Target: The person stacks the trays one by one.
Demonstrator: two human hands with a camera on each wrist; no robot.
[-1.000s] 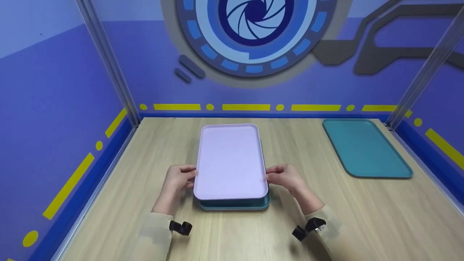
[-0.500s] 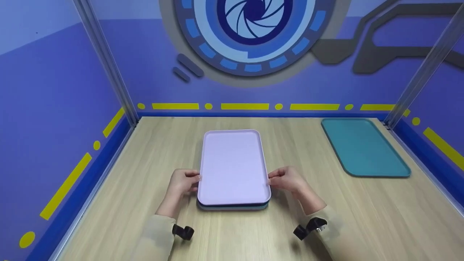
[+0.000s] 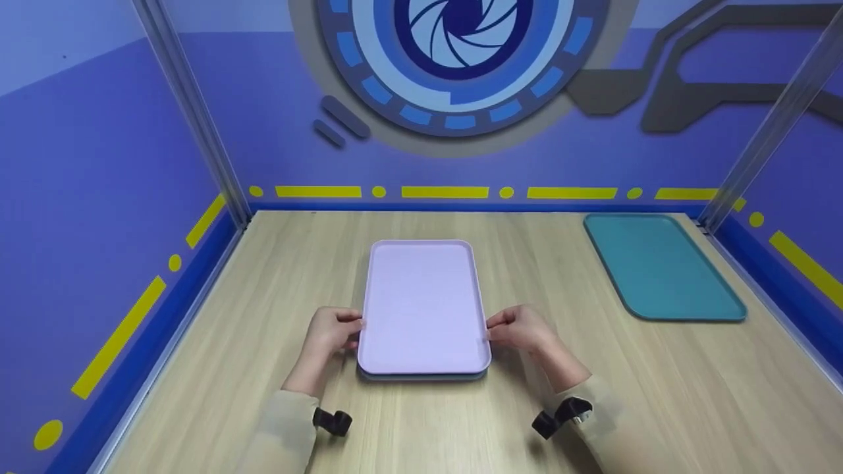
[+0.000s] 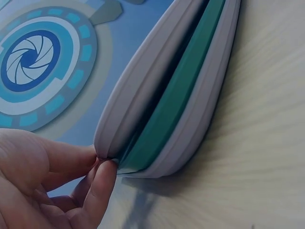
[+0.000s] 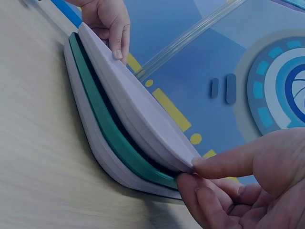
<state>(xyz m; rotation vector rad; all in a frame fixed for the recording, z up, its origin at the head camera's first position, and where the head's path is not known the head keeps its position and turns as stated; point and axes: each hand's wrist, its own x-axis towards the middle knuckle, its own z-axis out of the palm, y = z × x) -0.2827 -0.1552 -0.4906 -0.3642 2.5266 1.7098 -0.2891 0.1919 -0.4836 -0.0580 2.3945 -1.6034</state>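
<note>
A lilac tray (image 3: 425, 303) lies on top of a short stack at the middle of the table, its long side pointing away from me. My left hand (image 3: 332, 329) pinches its left rim between thumb and fingers. On the opposite rim, my right hand (image 3: 523, 326) has a matching pinch. Both wrist views show a green tray (image 4: 178, 95) beneath it and a pale tray (image 5: 93, 133) at the bottom. A dark narrow gap runs between the lilac and green trays there. From the head, only a thin edge of the lower trays shows at the near end.
A separate teal tray (image 3: 665, 270) lies flat at the back right of the wooden table (image 3: 276, 263). Blue printed walls (image 3: 263, 118) with metal corner posts close off the back and sides.
Both hands have brought the lilac tray toward me and down, so it covers more of the trays below. In the last half second it has shifted only slightly.
</note>
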